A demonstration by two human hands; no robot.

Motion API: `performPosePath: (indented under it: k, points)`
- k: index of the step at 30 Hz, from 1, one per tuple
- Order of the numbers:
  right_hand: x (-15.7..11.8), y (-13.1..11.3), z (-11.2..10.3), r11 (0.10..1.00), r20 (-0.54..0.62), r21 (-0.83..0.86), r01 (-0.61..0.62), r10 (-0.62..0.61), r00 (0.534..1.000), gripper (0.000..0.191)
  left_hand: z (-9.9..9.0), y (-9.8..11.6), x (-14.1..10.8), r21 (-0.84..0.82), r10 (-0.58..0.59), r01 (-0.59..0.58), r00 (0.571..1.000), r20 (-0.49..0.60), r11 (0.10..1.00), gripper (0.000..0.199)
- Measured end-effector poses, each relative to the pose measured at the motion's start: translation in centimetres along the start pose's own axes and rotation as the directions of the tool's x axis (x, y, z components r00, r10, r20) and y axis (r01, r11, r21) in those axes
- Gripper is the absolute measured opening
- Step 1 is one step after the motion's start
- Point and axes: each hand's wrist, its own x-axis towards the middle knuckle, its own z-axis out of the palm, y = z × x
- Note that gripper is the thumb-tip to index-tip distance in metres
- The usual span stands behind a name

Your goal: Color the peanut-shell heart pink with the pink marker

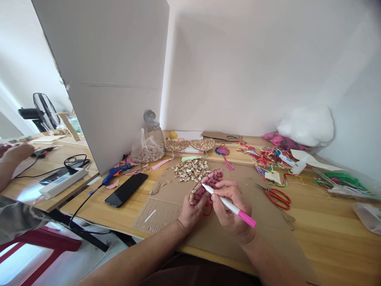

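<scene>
Colouring a shell-covered piece with a marker at a wooden table [333, 234]. The shell-covered piece [215, 179], rounded in outline and tilted, is held above the middle of a cardboard sheet [166, 200]; most of its visible face is pink, while shells along its left edge are pale tan. The left hand [192, 212] grips the piece from its near side, fingers partly hidden behind it. The right hand [231, 223] pinches a white marker [226, 203] with a pink end, pen-fashion, its tip at the piece's face; whether it touches cannot be told. A red cord [209, 209] shows below the piece. Just beyond, a heap of loose shell halves [191, 170] lies on the cardboard. Farther back are a two-lobed shell ornament [189, 145] and, to its right, a small round pink-and-blue ornament [222, 149] with a pink tassel [229, 164]. Left of the cardboard lie a black smartphone [126, 190] and a blue glue gun [114, 174]; at far left stands a filled plastic bag [148, 151]. To the right rest red-handled scissors [278, 198], with tangled coloured cords [271, 156] beyond. At the left edge, a co-worker's hand [18, 152] appears over another table.
</scene>
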Motion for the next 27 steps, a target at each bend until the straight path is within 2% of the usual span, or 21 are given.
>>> performPosePath:
  k: [6,10,13,19,24,27]
  points:
    - [-0.1,-0.7,-0.4,0.987,0.052,0.08,-0.138,0.134,0.99,0.009,0.1,0.0,0.0,0.003,-0.001,0.001,1.0,-0.013,1.0,0.039]
    - [0.1,-1.3,-0.6,0.92,0.07,0.181,-0.348,0.341,0.937,0.006,0.1,0.2,-0.1,0.0,-0.027,0.027,0.999,-0.021,1.0,0.039]
    - [0.7,-1.6,-0.8,0.89,0.06,0.21,-0.405,0.401,0.914,0.008,-0.1,0.1,-0.3,0.024,-0.034,0.036,0.998,-0.05,0.999,0.035]
    - [0.7,-1.8,-0.9,0.935,0.055,0.142,-0.324,0.319,0.946,0.008,-0.3,0.1,-0.2,-0.022,-0.015,0.013,0.998,-0.068,1.0,0.031]
    - [0.8,-2.4,-0.6,0.988,0.066,0.0,-0.152,0.151,0.986,0.013,-0.6,-0.7,-0.4,0.004,-0.08,0.081,0.994,-0.071,0.997,0.039]
    - [1.3,-2.8,-0.3,0.993,0.079,-0.084,-0.082,0.088,0.993,0.013,-0.8,-1.3,-0.5,0.019,-0.072,0.074,0.995,-0.063,0.997,0.034]
